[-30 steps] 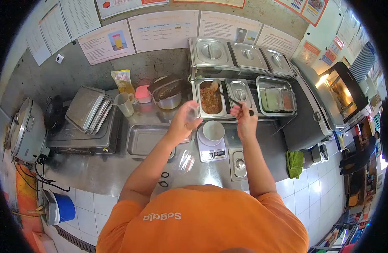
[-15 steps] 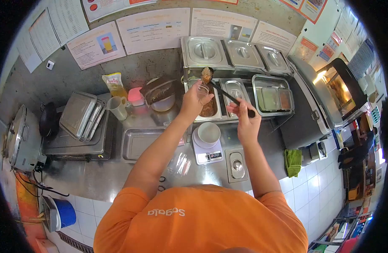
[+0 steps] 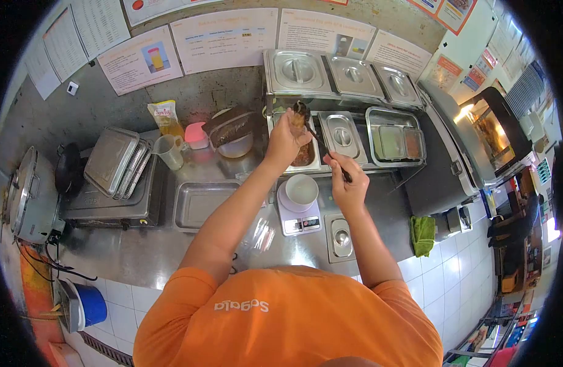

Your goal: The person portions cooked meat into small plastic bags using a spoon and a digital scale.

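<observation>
My left hand (image 3: pixel 284 143) is closed round a small clear plastic cup (image 3: pixel 298 126), with brown food showing inside. In my right hand (image 3: pixel 347 183) is the dark handle of a ladle (image 3: pixel 322 147), its head tipped at the cup's mouth. Both hands are above a steel food pan (image 3: pixel 318 160) holding a chunky brown sauce (image 3: pixel 304 156), which my left hand and the cup partly hide. Nearer my body, a white bowl (image 3: pixel 302 192) sits on a kitchen scale (image 3: pixel 303 225).
Lidded steel pans (image 3: pixel 297 72) line the back. A glass-lidded tray (image 3: pixel 396 139) stands right of the sauce pan. On the counter are a loose steel lid (image 3: pixel 341 237), a shallow tray (image 3: pixel 193 208), a measuring jug (image 3: pixel 169 151) and a green cloth (image 3: pixel 423 236).
The ladle head has turned over at the cup, and the brown food it carried now shows in the cup. My right hand has moved slightly down and left.
</observation>
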`<action>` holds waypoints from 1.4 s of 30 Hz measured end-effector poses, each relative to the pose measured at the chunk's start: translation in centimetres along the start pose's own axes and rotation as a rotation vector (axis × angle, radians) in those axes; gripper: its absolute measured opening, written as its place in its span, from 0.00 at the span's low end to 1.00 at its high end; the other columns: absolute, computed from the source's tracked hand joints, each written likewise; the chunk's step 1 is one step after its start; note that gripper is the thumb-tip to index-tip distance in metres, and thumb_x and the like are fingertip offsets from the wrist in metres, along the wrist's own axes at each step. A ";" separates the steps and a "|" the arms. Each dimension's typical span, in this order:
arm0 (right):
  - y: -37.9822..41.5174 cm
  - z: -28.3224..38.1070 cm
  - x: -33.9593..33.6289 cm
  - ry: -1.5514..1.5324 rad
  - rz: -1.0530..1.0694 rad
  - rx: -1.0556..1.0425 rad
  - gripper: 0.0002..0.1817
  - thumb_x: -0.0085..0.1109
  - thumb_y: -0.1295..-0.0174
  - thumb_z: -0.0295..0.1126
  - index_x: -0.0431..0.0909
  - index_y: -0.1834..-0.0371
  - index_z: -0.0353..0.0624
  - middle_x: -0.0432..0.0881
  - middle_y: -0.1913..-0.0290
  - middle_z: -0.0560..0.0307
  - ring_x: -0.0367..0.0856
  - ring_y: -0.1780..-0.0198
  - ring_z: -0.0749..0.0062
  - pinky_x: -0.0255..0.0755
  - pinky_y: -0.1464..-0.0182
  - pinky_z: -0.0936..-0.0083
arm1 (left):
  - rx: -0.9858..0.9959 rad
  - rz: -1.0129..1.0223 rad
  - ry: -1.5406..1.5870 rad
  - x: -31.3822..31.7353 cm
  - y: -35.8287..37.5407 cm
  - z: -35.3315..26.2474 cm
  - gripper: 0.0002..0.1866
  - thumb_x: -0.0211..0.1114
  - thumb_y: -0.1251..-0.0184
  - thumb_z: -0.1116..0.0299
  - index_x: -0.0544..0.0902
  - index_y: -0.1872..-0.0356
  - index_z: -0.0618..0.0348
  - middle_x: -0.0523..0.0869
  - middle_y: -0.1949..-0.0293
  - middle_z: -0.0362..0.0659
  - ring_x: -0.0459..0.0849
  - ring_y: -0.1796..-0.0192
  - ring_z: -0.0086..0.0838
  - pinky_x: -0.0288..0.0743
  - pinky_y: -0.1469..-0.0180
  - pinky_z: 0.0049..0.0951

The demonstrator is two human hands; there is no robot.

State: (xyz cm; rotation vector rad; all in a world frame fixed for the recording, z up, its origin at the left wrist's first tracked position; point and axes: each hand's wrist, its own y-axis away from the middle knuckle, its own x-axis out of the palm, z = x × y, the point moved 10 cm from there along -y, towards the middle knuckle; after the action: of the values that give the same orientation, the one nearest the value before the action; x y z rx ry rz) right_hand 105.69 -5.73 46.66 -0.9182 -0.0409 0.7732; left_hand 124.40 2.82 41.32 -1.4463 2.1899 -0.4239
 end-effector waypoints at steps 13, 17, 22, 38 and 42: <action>0.0 4.5 0.6 0.187 0.099 -0.224 0.10 0.61 0.43 0.20 0.81 0.57 0.35 0.83 0.61 0.48 0.83 0.62 0.61 0.76 0.60 0.74 | 0.047 -0.036 0.087 -0.5 0.2 -2.2 0.36 0.75 0.50 0.54 0.69 0.47 0.68 0.80 0.57 0.55 0.81 0.54 0.45 0.74 0.50 0.37; 0.2 4.4 0.9 0.196 0.114 -0.277 0.16 0.64 0.46 0.21 0.80 0.52 0.39 0.81 0.60 0.48 0.81 0.62 0.57 0.76 0.61 0.70 | 0.151 -0.071 0.093 -0.3 -0.1 -1.8 0.33 0.76 0.51 0.56 0.71 0.51 0.68 0.81 0.61 0.53 0.82 0.59 0.42 0.75 0.53 0.36; 0.2 4.6 0.8 0.224 0.105 -0.289 0.16 0.64 0.45 0.21 0.80 0.52 0.39 0.81 0.60 0.48 0.81 0.62 0.57 0.76 0.60 0.69 | 0.135 -0.119 -0.011 -0.4 0.2 -1.5 0.34 0.76 0.51 0.55 0.72 0.50 0.70 0.81 0.60 0.55 0.82 0.57 0.44 0.74 0.52 0.37; 0.0 5.3 1.2 0.247 0.153 -0.288 0.16 0.63 0.45 0.22 0.79 0.51 0.41 0.81 0.61 0.48 0.81 0.63 0.55 0.76 0.61 0.68 | 0.058 -0.018 0.004 -1.0 0.5 -4.1 0.27 0.76 0.50 0.65 0.73 0.53 0.68 0.82 0.60 0.56 0.83 0.56 0.45 0.76 0.55 0.36; -0.2 5.4 1.0 0.255 0.140 -0.295 0.16 0.63 0.44 0.22 0.79 0.51 0.41 0.81 0.61 0.48 0.81 0.63 0.55 0.75 0.62 0.67 | 0.039 -0.086 0.078 -1.0 0.5 -2.9 0.26 0.75 0.50 0.65 0.72 0.55 0.67 0.82 0.61 0.56 0.84 0.56 0.44 0.77 0.56 0.36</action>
State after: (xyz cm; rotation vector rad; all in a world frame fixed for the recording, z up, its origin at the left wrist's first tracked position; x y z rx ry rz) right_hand 104.68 -1.40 49.92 -1.3060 0.1380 0.7859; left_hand 122.75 3.97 43.68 -1.5307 2.1732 -0.5586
